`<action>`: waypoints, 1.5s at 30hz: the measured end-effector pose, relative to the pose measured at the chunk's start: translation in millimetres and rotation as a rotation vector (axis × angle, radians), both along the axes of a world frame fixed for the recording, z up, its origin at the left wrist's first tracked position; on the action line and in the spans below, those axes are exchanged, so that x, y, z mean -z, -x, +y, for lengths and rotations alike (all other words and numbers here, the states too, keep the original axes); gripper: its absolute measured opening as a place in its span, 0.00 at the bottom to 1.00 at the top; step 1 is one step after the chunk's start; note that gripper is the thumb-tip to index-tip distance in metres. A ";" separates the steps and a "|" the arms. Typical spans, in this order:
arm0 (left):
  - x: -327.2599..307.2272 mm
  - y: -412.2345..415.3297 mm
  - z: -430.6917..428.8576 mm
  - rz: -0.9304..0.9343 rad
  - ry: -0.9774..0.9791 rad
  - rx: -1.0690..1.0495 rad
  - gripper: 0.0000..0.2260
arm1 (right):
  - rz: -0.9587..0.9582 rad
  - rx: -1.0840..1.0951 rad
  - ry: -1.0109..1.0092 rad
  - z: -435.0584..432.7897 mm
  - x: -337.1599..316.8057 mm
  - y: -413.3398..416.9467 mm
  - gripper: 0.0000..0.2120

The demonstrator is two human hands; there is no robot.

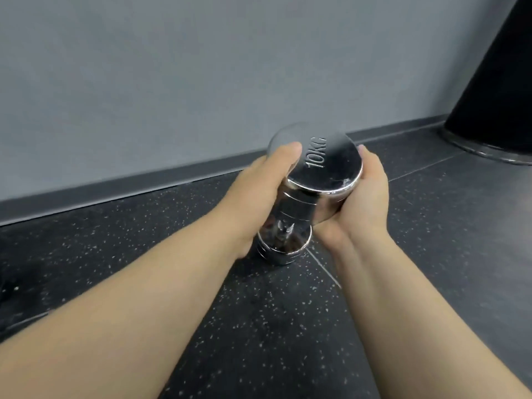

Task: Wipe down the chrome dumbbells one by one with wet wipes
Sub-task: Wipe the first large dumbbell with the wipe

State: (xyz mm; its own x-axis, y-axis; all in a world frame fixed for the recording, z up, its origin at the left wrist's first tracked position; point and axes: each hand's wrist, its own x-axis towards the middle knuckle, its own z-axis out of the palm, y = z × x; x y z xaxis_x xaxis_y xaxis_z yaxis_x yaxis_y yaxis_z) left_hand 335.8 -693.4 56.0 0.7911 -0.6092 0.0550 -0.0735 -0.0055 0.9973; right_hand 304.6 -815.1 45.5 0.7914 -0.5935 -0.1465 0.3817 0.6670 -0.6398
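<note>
Fingers (pixel 285 152) of the left hand (pixel 259 191) curl over the left rim of the upper head of a shiny chrome dumbbell (pixel 325 165) built of stacked round plates, its top face stamped 10KG. Fingers (pixel 367 158) of the right hand (pixel 362 203) wrap the opposite rim from the right and below, the palm cupping the head. Both hands thus grasp the same head, and a bare forearm leads to each from the near edge of view. The two-sided grip probably steadies a heavy weight that is tilted, its stamped face leaning toward the viewer. The lower head (pixel 285 250) appears to rest on the black rubber floor (pixel 288 326) flecked with white, beside a seam between tiles and near the floor's far edge. Standing it on end would take the load off the arms and expose the plates for wiping. No wet wipe shows in either hand, so wiping is judged not under way at this instant. Beyond, a dark grey skirting strip (pixel 144 187) runs along the floor's far edge beneath a plain grey wall (pixel 201 67). At the floor's far right corner stands a black conical base (pixel 495 82) with a metal foot ring.
</note>
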 end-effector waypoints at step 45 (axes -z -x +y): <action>-41.6 166.9 254.7 0.531 -0.064 -0.453 0.18 | 0.424 -0.471 0.263 266.5 -45.1 158.8 0.07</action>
State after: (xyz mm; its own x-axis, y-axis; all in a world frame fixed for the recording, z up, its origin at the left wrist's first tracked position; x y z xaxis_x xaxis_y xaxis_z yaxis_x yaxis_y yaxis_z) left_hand 168.9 -438.7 97.5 0.8777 -0.2023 -0.4344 0.4472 0.0200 0.8942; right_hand 145.8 -548.6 90.5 0.8800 -0.2582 -0.3986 -0.2302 0.5023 -0.8335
